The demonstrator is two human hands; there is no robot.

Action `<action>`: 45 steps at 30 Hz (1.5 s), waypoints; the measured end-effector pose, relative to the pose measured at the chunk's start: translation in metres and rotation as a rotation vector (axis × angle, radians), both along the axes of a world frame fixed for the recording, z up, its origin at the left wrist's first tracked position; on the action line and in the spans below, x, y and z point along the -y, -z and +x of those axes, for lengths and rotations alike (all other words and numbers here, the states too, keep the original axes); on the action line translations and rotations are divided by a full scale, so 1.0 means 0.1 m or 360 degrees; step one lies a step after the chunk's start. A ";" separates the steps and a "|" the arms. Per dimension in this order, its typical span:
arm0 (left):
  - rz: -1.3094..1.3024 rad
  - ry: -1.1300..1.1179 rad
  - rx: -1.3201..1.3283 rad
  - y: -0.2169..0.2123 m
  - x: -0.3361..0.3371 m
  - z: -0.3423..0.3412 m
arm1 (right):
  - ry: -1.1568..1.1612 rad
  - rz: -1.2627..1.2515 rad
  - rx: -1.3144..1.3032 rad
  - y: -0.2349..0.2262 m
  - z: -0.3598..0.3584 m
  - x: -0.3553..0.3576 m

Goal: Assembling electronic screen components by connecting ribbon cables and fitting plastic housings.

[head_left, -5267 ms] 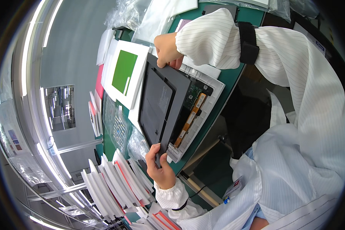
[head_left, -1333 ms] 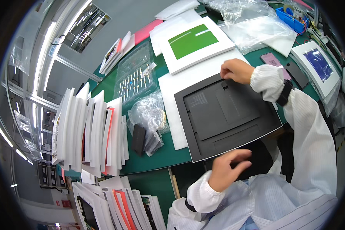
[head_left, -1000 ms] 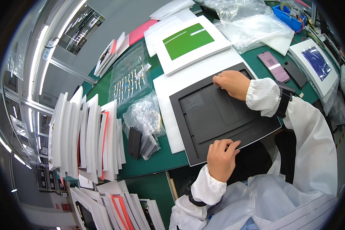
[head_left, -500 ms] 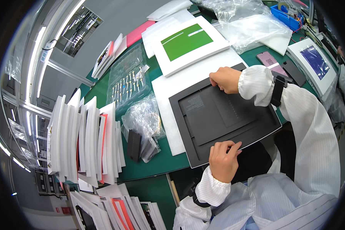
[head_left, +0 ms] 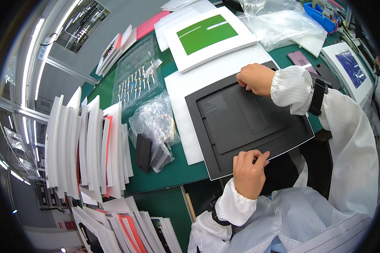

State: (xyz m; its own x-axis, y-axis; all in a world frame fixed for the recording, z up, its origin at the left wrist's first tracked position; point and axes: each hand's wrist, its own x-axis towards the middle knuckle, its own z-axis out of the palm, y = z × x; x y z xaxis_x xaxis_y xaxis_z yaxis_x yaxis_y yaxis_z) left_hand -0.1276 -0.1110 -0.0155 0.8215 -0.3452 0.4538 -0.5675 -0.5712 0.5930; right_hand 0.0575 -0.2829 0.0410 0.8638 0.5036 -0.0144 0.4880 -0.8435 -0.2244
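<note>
A black rectangular panel with a white rim [head_left: 257, 126] lies back side up before me, with a raised cover in its middle. Close to its far edge, my right hand [head_left: 258, 79] is closed, fingertips pressed down on the black surface. Whatever those fingers may pinch is hidden. My left hand [head_left: 249, 173] rests over the near edge, fingers loosely bent and the thumb apart from them. Beneath the panel is a white foam sheet [head_left: 178, 97]. Beyond it stands a white-framed display with a green screen [head_left: 207, 33].
Left of the panel are a clear bag [head_left: 156, 120], a black block [head_left: 143, 152] and a clear tray of small metal parts [head_left: 135, 80]. White boards [head_left: 88, 147] stand in rows further left. A pink phone-like slab [head_left: 302, 61] and a blue-screened frame [head_left: 348, 69] are at right.
The whole view has shifted slightly, with the far items now higher in the picture. Both hands keep nearly the same places on the panel.
</note>
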 end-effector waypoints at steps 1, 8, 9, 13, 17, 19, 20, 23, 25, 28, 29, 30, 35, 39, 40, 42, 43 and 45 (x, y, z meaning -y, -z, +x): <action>-0.0002 0.0000 -0.0002 0.00 0.00 0.00 | 0.0000 -0.0002 -0.0002 0.02 0.01 0.00; -0.0012 -0.0035 0.0008 0.03 0.03 -0.02 | 0.0135 0.0053 -0.0251 -0.06 0.09 0.01; -0.0027 -0.0039 -0.0003 0.04 0.03 -0.02 | 0.0177 0.0077 -0.0362 -0.07 0.12 0.02; -0.0028 -0.0026 -0.0022 0.04 0.02 -0.01 | 0.0112 0.0132 -0.0505 -0.05 0.20 0.08; -0.0037 -0.0012 -0.0040 0.02 0.02 0.00 | 0.0148 0.0126 -0.0451 -0.05 0.14 0.07; -0.0034 -0.0021 -0.0032 0.02 0.01 0.01 | 0.0016 0.0239 -0.0240 0.01 0.10 0.05; -0.0028 -0.0024 -0.0030 0.01 0.01 0.01 | 0.0017 0.0236 -0.0247 0.02 0.07 0.03; -0.0032 -0.0032 -0.0009 0.02 0.02 0.02 | -0.0055 -0.0060 0.0030 0.02 0.05 -0.03; -0.0048 -0.0030 0.0021 0.02 0.03 -0.01 | -0.0079 0.0045 -0.0068 -0.05 0.07 0.00; -0.0053 -0.0065 -0.0002 0.06 0.04 -0.01 | -0.0034 0.0092 -0.0332 -0.14 0.11 -0.03; -0.0058 -0.0061 -0.0022 0.06 0.04 -0.02 | -0.0045 0.0084 -0.0329 -0.14 0.13 -0.01; -0.0064 -0.0056 -0.0043 0.06 0.04 -0.03 | -0.0053 0.0138 -0.0386 -0.13 0.15 0.02; -0.0072 -0.0063 -0.0069 0.03 0.02 0.01 | -0.0040 0.0245 -0.0496 -0.09 0.18 0.05; -0.0065 -0.0073 -0.0060 0.03 0.03 0.00 | -0.0042 0.0159 -0.0404 -0.10 0.16 0.04; -0.0063 -0.0073 -0.0063 0.03 0.03 0.00 | -0.0076 0.0101 -0.0343 -0.10 0.17 0.05; -0.0055 -0.0089 -0.0027 0.02 0.05 0.01 | -0.0186 -0.0001 -0.0229 -0.07 0.22 0.09; -0.0054 -0.0081 -0.0026 0.01 0.05 0.01 | -0.0300 -0.0103 -0.0113 -0.06 0.23 0.11; -0.0040 -0.0069 -0.0115 0.01 0.05 0.01 | -0.0283 -0.0128 -0.0131 -0.12 0.20 0.10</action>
State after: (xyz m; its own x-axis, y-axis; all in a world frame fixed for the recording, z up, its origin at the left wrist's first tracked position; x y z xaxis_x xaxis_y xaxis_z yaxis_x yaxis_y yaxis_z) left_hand -0.1269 -0.1159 -0.0161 0.8662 -0.2981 0.4010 -0.4981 -0.5787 0.6458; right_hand 0.0776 -0.2926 0.0534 0.7557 0.6424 -0.1274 0.6137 -0.7625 -0.2050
